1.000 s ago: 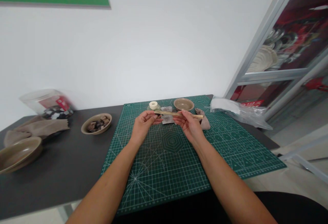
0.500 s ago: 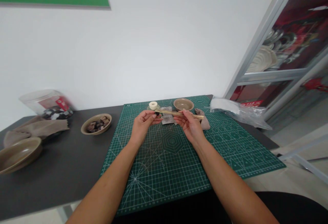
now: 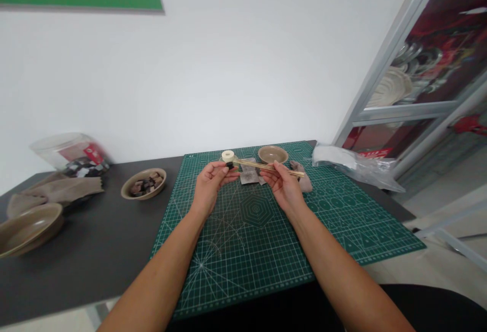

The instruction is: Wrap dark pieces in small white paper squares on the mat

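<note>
Between the thumb and fingers of my left hand (image 3: pixel 208 187) is a small black piece (image 3: pixel 230 165), partly covered by the fingertips. My right hand (image 3: pixel 284 186) grips a pair of thin wooden chopsticks (image 3: pixel 251 164) near their right end. They point left, and their tips are close beside the black piece; whether they touch it I cannot tell. Both hands are raised over a green cutting mat (image 3: pixel 266 251). Behind them on the mat are a white tape roll (image 3: pixel 228 155), small grey patches (image 3: pixel 249 177), a shallow brown bowl (image 3: pixel 273 155) and a greyish-brown cloth (image 3: pixel 305 184).
Left of the mat, a bowl (image 3: pixel 127 193) holds brown and dark pieces. Farther left are a brown cloth (image 3: pixel 72 190), another bowl (image 3: pixel 32 223) and a tipped clear jar (image 3: pixel 53 145). A plastic bag (image 3: pixel 353 164) lies at the right edge by a glass-doored cabinet (image 3: pixel 403 113).
My right hand and the chopsticks have shifted slightly right, so their tips sit a little farther from my left fingers. The black piece shows more clearly at my left fingertips.
</note>
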`<state>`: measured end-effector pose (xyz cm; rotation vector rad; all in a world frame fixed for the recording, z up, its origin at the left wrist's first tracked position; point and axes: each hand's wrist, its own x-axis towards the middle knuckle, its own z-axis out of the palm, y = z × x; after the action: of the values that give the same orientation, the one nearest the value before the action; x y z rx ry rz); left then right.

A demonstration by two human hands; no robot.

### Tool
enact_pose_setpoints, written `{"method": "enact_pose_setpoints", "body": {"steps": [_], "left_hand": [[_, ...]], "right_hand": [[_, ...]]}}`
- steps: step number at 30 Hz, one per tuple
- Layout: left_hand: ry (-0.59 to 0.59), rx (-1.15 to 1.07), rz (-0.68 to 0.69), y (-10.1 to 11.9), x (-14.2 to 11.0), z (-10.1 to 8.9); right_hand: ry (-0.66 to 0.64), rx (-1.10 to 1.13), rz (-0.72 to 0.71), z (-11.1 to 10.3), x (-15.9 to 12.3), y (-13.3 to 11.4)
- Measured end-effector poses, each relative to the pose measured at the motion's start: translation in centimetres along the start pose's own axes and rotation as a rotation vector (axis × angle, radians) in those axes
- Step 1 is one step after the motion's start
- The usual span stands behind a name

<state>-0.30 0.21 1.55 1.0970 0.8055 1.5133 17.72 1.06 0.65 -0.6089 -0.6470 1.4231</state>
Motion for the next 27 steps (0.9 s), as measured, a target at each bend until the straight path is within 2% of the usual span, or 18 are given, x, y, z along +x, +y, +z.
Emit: {"method": "enact_pose_setpoints", "body": {"steps": [6, 14, 20, 27], "left_hand": [[-0.006, 0.007, -0.006, -0.04, 0.05, 0.04], [0.008, 0.004, 0.012, -0.15, 0.12, -0.1], [0.101, 0.068, 0.096, -0.76, 0.55, -0.73], [0.105, 0.023, 0.079, -0.62, 0.53, -0.69]], "right_hand": [[-0.049, -0.012, 0.014, 0.13, -0.2, 0.08], [-0.047, -0.012, -0.004, 0.1, -0.14, 0.1], [-0.024, -0.003, -0.014, 0.18, -0.15, 0.04], [-0.026, -0.017, -0.015, 0.2, -0.2, -0.01]]}}
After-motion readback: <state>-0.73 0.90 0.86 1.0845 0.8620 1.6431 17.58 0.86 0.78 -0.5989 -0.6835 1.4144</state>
